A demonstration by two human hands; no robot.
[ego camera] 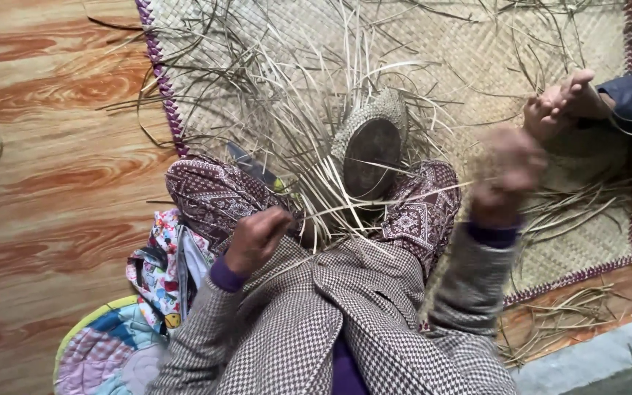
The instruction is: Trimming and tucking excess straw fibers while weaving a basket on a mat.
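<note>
On my lap I see a half-woven basket (369,146), light and stiff, with springy loose strips (309,110). My left hand (257,238) pinches strips; my right hand (505,175), blurred, pulls one strip taut.

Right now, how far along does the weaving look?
A small woven piece with a dark hollow already has a closed wall. The left hand and the blurred right hand each grip loose strips fanning from it. Many strips are unwoven; more lie on the mat.
</note>
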